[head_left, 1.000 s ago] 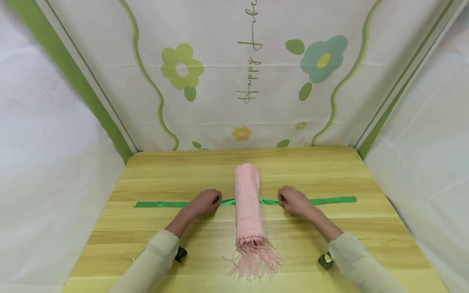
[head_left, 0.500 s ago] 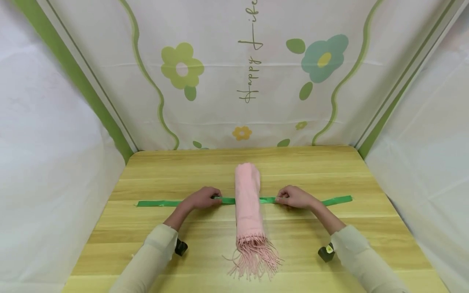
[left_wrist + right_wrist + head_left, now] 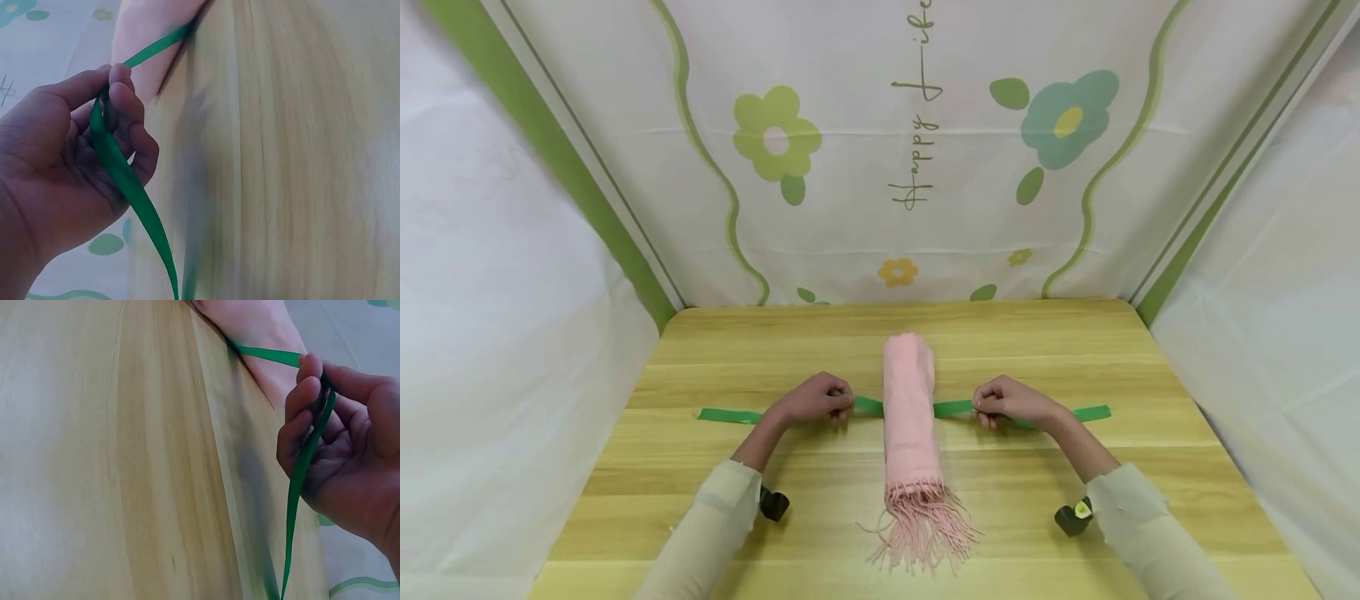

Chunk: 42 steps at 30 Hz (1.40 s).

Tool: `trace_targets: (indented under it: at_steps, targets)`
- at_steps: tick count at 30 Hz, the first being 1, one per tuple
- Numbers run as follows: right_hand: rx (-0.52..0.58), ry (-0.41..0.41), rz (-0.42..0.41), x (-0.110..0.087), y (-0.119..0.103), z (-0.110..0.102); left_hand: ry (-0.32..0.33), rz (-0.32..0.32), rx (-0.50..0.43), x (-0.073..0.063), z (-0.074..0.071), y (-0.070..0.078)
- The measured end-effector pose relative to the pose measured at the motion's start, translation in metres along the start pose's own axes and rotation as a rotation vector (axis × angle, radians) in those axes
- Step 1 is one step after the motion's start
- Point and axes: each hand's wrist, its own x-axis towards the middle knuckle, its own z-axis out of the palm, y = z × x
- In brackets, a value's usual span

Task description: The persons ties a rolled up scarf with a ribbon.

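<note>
Smooth green ribbon has lifted beside fringed pink cloth, both hands pinching it.

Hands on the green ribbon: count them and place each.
2: the left hand pinches the green ribbon left of the pink scarf, the right hand right of it.

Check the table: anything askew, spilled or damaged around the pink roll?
Nothing looks spilled or damaged. Only the fringe at the near end of the pink roll stands out mildly: its strands splay unevenly, one straying left. The green ribbon looks untorn where visible.
</note>
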Motion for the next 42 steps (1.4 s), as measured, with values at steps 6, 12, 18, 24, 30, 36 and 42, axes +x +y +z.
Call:
trace_targets:
  at_steps: [6,12,18,24,30,36,42]
  targets:
    - [0.073,0.028,-0.044,0.0,-0.004,0.005,0.024,0.005,-0.099,-0.001,0.003,0.006]
    - [0.13,0.066,-0.1,0.0,-0.012,0.007,0.099,0.037,-0.145,-0.004,0.003,0.013]
    - [0.195,0.125,-0.144,0.003,-0.021,0.009,0.129,0.05,-0.189,-0.008,0.006,0.022]
    - [0.266,0.16,-0.206,0.005,-0.03,0.012,0.19,0.074,-0.192,-0.01,0.007,0.027]
    - [0.264,0.21,-0.235,0.008,-0.042,0.018,0.236,0.081,-0.213,-0.009,0.009,0.036]
    - [0.173,0.267,-0.218,0.012,-0.053,0.025,0.258,0.109,-0.204,-0.006,0.01,0.043]
    - [0.136,0.306,-0.226,0.016,-0.061,0.029,0.293,0.125,-0.195,-0.002,0.009,0.049]
